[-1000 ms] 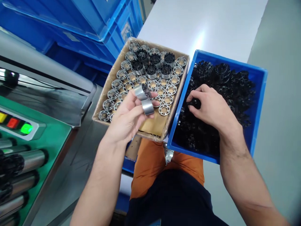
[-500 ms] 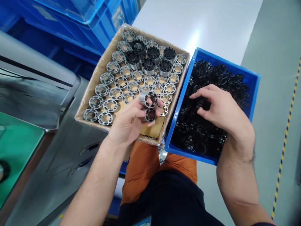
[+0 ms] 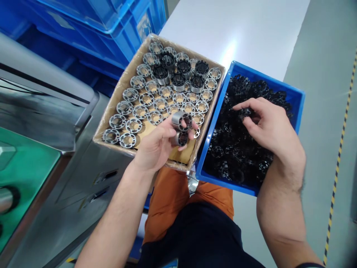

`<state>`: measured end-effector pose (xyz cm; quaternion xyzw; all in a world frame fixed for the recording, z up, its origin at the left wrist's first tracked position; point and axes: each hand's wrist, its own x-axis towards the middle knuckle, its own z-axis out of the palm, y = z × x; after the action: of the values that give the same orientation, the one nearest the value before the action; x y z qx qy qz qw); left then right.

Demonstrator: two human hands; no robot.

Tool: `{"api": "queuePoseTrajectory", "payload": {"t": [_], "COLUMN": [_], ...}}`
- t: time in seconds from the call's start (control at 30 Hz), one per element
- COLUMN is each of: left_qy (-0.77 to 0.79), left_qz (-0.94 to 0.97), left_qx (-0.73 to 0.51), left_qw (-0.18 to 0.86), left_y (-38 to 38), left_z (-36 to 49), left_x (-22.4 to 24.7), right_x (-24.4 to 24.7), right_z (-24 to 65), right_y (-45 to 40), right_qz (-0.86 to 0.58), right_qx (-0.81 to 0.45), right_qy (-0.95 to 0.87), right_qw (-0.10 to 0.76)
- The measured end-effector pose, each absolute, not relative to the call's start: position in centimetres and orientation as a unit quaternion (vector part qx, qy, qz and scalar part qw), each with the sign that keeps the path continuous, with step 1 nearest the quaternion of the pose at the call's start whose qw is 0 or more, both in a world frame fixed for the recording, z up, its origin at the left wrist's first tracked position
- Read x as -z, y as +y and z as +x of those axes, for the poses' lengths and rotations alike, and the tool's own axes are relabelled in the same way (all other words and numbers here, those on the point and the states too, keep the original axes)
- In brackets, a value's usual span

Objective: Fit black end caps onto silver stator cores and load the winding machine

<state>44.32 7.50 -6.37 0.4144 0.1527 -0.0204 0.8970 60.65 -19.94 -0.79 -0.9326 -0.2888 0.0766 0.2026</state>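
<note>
My left hand [image 3: 158, 143] is closed around two slotted metal rings [image 3: 177, 120], one above the other, over the near part of a cardboard box [image 3: 100, 138]. Fingertips poke through and past the rings. Inside the box stand rows of similar metal rings [image 3: 134, 125], and several at the back carry black slotted caps [image 3: 184, 67]. To the right, my right hand [image 3: 266, 119] pinches a black plastic slotted ring [image 3: 245, 112] between thumb and fingers. It is just above a heap of black plastic rings [image 3: 234, 149] in a blue bin [image 3: 299, 108].
Box and bin stand side by side at a white table [image 3: 203, 26]. Stacked blue crates [image 3: 97, 41] are behind on the left. A metal machine [image 3: 41, 70] and a green work surface [image 3: 25, 175] lie at the left. Yellow-black tape [image 3: 338, 156] marks the floor at right.
My right hand has closed on a black ring and lifted it slightly from the heap. My left hand keeps its two metal rings, and the view has shifted a little.
</note>
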Motion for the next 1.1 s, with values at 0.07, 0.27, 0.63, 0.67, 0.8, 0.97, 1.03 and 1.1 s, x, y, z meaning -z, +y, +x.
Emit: {"api": "queuePoseTrajectory", "payload": {"t": [0.07, 0.27, 0.63, 0.67, 0.8, 0.97, 1.03, 1.1], "left_qy": [0.148, 0.139, 0.066, 0.069, 0.059, 0.096, 0.104, 0.089], "left_qz": [0.432, 0.469, 0.609, 0.616, 0.646, 0.632, 0.631, 0.641], "left_qx": [0.006, -0.017, -0.092, -0.103, -0.112, -0.119, -0.137, -0.153], "left_qw": [0.89, 0.872, 0.785, 0.778, 0.753, 0.76, 0.757, 0.746], "left_y": [7.3, 6.6, 5.8, 5.7, 5.6, 5.6, 5.6, 5.5], "left_z": [44.3, 44.4, 42.8, 42.7, 42.2, 41.6, 41.5, 41.8], "left_x": [6.4, 6.9, 6.9, 6.8, 6.8, 7.2, 7.5, 8.0], "right_x": [0.6, 0.5, 1.8, 1.9, 2.1, 2.2, 2.3, 2.5], "right_z": [60.7, 60.0, 54.3, 54.2, 54.4, 54.5, 54.6, 54.7], "right_y": [-20.1, -19.2, -13.3, -13.0, -12.9, -13.5, -13.5, -13.3], "right_qz": [-0.935, -0.873, -0.674, -0.669, -0.643, -0.627, -0.628, -0.632], "right_qx": [-0.064, -0.103, -0.315, -0.312, -0.338, -0.344, -0.348, -0.34], "right_qy": [-0.277, -0.213, -0.2, -0.198, -0.18, -0.176, -0.173, -0.174], "right_qw": [0.211, 0.426, 0.638, 0.645, 0.663, 0.676, 0.675, 0.675]}}
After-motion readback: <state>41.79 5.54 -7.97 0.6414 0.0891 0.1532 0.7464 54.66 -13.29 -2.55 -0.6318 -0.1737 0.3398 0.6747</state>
